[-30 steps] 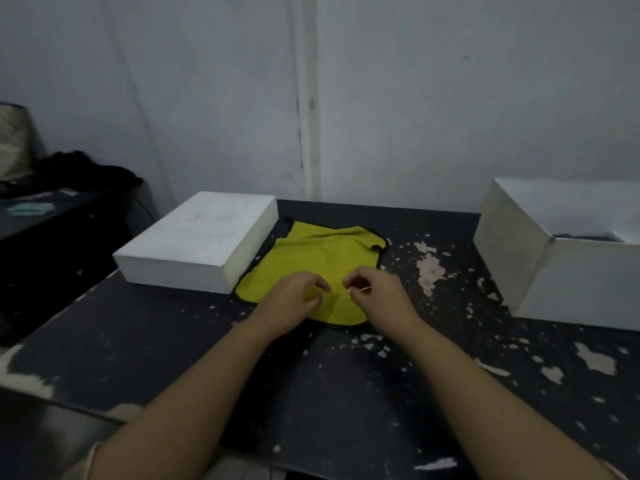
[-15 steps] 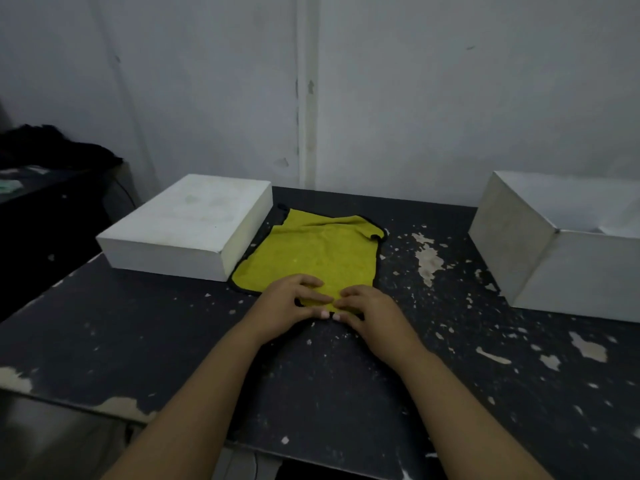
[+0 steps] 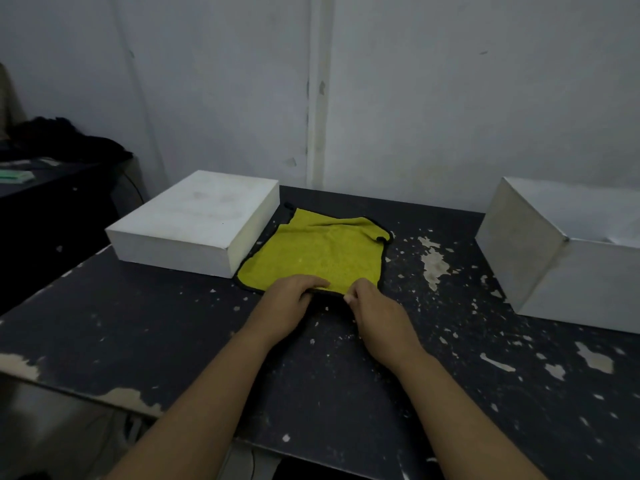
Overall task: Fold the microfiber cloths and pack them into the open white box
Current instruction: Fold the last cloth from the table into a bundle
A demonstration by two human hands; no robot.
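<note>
Head view shows a yellow microfiber cloth (image 3: 313,252) with dark trim lying spread on the dark, paint-chipped desk (image 3: 346,375), its left edge just beside a closed white box (image 3: 194,220) and its far right corner curled over. Both hands sit at the cloth's near edge, side by side and close together. The left hand (image 3: 289,301) has its fingers curled over the hem and appears to be grasping it; the right hand (image 3: 375,313) pinches the same hem between thumb and fingertips, just right of the left. So each grip is closed on the cloth, neither is released.

The relation that matters for the coming move: the cloth lies directly ahead of both hands, stretching away from the person toward the wall, with the held hem running left to right across the body. A first fold would likely mean lifting this near edge and carrying it forward onto the far edge. Since the hands are bunched near the middle of the hem, the outer corners may sag unless the hands spread apart first.

The open white box (image 3: 568,268) stands well apart to the right, at the desk's far right side, so the right hand is the nearer one for packing. What lies inside cannot be made out from this angle.
</note>
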